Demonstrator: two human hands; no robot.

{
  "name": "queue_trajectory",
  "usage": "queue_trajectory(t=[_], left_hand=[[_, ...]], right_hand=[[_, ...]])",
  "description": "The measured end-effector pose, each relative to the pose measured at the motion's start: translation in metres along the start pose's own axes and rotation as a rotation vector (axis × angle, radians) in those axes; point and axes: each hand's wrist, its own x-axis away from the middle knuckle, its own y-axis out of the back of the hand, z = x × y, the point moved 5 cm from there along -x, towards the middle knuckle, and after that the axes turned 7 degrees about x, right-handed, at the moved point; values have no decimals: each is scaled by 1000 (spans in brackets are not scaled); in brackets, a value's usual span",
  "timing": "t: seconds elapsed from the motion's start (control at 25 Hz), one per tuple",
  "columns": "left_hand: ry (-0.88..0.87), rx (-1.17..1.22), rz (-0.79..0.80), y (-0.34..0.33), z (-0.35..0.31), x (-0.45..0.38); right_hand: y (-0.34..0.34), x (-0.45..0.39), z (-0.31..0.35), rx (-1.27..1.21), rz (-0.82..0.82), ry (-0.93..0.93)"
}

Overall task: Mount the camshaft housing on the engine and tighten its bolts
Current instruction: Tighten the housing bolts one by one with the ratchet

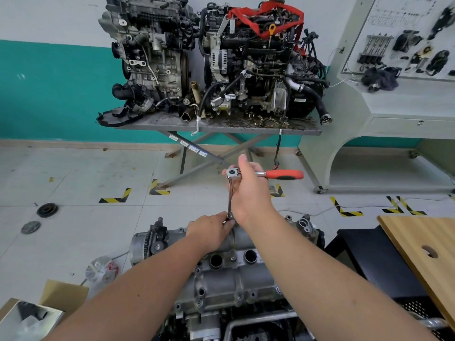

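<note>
The grey aluminium camshaft housing (229, 274) lies on top of the engine (221, 316) in the lower middle, two round plug holes showing. A ratchet wrench (283, 174) with a red handle stands over its far edge on a long extension bar (230, 200). My right hand (248, 193) grips the ratchet near its chrome head. My left hand (211, 231) pinches the bottom of the extension bar where the socket meets the housing. The bolt under the socket is hidden by my fingers.
Two complete engines (214, 60) sit on a scissor-leg metal table (221, 124) ahead. A grey training console (394, 94) stands at the right. A wooden board (423, 252) and black stand are close right. Cardboard boxes (49, 306), a plastic bag and pulleys (47, 209) lie on the floor at left.
</note>
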Motion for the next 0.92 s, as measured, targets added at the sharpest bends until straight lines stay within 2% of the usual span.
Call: queue_trajectory(t=[0.12,0.24,0.32,0.36,0.4,0.48,0.56,0.64,0.72,0.8,0.84,0.92], left_hand=[[51,-43,20,1,0,-2],[55,-82,59,-3,2,-3],[-48,134,-34,1,-1,0],[-76,236,-83,2,-2,2],[-108,231,-111,4,-4,4],[-91,75,-40,0,-7,4],[-4,-25,-24,4,-6,3],[11,-18,-20,3,-3,2],[7,-9,-21,2,-2,1],[-11,-26,-6,2,-2,2],[-13,-27,3,2,-1,0],[5,-11,20,2,0,0]], right_hand=[[1,14,-2,408,43,382],[-2,31,-2,891,66,1036],[-7,40,1,1168,48,1438],[-10,40,2,1270,54,1555],[-12,39,4,1357,65,1604],[-16,35,13,1563,29,1568],[-19,28,22,1814,-22,1388],[-21,21,29,2027,68,1111],[-24,16,36,2096,132,964],[-26,8,42,2013,148,803],[-25,4,44,1917,171,647],[-15,-6,41,1444,228,264]])
